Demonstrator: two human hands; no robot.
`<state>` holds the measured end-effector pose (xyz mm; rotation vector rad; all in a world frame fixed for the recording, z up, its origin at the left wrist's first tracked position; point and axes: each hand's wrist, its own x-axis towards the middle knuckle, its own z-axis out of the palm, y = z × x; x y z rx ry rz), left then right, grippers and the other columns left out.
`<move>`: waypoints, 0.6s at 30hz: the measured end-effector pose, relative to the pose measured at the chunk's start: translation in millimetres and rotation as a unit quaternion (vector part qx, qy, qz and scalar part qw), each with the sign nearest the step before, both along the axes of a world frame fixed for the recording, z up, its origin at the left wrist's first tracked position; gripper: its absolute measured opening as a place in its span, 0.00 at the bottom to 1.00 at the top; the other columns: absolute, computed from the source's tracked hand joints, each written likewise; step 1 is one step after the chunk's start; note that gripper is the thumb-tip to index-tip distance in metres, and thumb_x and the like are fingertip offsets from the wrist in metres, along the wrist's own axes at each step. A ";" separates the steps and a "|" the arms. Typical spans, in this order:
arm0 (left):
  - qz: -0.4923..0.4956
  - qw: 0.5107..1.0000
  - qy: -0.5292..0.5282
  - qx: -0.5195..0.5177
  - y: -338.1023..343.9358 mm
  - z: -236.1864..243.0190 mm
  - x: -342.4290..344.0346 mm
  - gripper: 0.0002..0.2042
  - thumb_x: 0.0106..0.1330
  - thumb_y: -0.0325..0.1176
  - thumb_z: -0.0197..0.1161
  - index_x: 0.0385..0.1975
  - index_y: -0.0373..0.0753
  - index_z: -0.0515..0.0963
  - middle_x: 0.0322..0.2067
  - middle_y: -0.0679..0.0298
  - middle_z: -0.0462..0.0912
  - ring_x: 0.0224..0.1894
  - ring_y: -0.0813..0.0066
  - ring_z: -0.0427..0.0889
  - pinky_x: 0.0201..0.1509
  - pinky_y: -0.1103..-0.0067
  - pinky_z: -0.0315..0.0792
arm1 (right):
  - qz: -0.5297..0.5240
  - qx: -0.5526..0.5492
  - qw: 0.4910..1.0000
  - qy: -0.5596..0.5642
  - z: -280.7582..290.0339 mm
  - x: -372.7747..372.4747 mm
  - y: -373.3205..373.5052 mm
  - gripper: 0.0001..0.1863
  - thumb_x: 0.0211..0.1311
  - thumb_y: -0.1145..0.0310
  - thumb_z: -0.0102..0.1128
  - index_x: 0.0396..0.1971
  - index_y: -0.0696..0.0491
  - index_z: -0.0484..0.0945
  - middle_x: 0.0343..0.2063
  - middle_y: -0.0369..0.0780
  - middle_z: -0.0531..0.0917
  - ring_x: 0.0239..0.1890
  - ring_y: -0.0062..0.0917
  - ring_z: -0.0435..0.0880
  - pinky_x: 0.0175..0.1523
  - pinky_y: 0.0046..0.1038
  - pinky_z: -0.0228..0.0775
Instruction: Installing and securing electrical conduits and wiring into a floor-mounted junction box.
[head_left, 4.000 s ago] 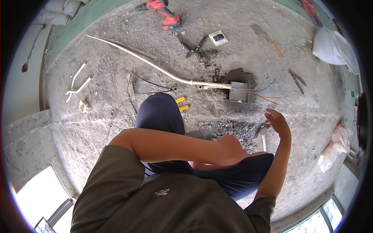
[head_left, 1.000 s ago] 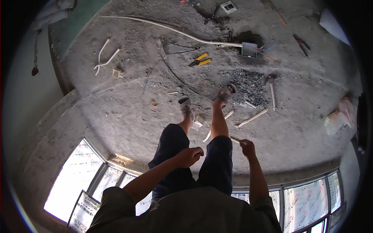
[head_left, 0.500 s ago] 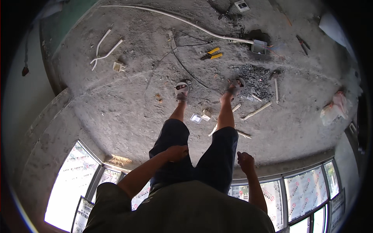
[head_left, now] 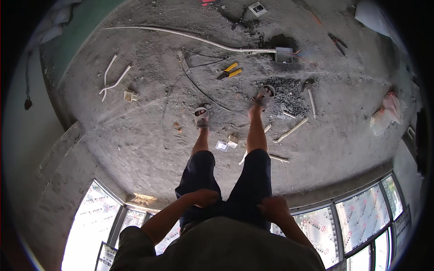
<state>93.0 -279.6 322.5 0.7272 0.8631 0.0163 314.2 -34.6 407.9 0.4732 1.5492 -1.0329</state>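
Observation:
My left hand (head_left: pixel 205 198) is curled closed over the left thigh of my dark shorts (head_left: pixel 246 183), with nothing seen sticking out of it. At the right thigh, my right hand (head_left: pixel 274 208) is also closed, its fingertips against or just above the cloth; motion softens its outline. Beyond my feet, wire strippers (head_left: pixel 229 71) with yellow handles lie on the floor. A black cable (head_left: pixel 201 82) curves beside them. A long white conduit (head_left: pixel 190 36) runs into a grey junction box (head_left: pixel 284 55) with coloured wires coming out.
Rubble (head_left: pixel 291 97) lies by my right foot, with a hammer (head_left: pixel 310 97) beside it. Cut conduit pieces (head_left: pixel 291 129) and a white box (head_left: pixel 232 141) lie near my legs. Bent conduits (head_left: pixel 115 81) are at left, pliers (head_left: pixel 337 44) and a plastic bag (head_left: pixel 388 113) at right. Windows (head_left: pixel 366 214) stand behind me.
My right hand has moved inward to the shorts, and my left hand has dropped slightly. My left foot has shifted back a little relative to the right; the view has shifted too.

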 end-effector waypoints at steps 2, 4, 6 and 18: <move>-0.023 1.000 -0.017 0.000 12.7 -3.4 15.7 0.12 0.66 0.39 0.52 0.40 0.38 0.73 0.40 0.51 0.78 0.44 0.55 0.78 0.47 0.67 0.70 | -0.002 -0.028 0.999 0.039 -1.5 39.1 5.5 0.09 0.57 0.65 0.54 0.32 0.51 0.80 0.32 0.44 0.82 0.38 0.41 0.82 0.42 0.40 0.75; 0.007 0.993 -0.088 0.073 8.0 -12.9 30.6 0.11 0.66 0.39 0.52 0.41 0.38 0.72 0.39 0.51 0.78 0.42 0.54 0.78 0.47 0.66 0.69 | -0.005 -0.053 0.995 0.084 -6.1 76.4 9.9 0.09 0.57 0.65 0.54 0.34 0.50 0.81 0.32 0.43 0.82 0.38 0.40 0.83 0.43 0.39 0.75; -0.003 0.993 -0.105 0.051 24.3 -2.7 38.7 0.11 0.66 0.38 0.53 0.41 0.38 0.72 0.39 0.51 0.78 0.42 0.54 0.78 0.47 0.66 0.69 | -0.094 -0.164 0.979 0.070 -8.1 99.3 13.3 0.12 0.59 0.59 0.52 0.32 0.47 0.82 0.30 0.43 0.84 0.37 0.36 0.84 0.41 0.38 0.76; 0.168 0.971 0.154 -0.069 183.9 -82.9 6.7 0.10 0.67 0.36 0.53 0.38 0.35 0.72 0.29 0.58 0.79 0.27 0.69 0.80 0.31 0.72 0.74 | -0.045 0.147 0.916 0.370 -171.7 -55.8 131.6 0.05 0.49 0.69 0.58 0.20 0.54 0.76 0.23 0.41 0.78 0.33 0.34 0.80 0.40 0.35 0.71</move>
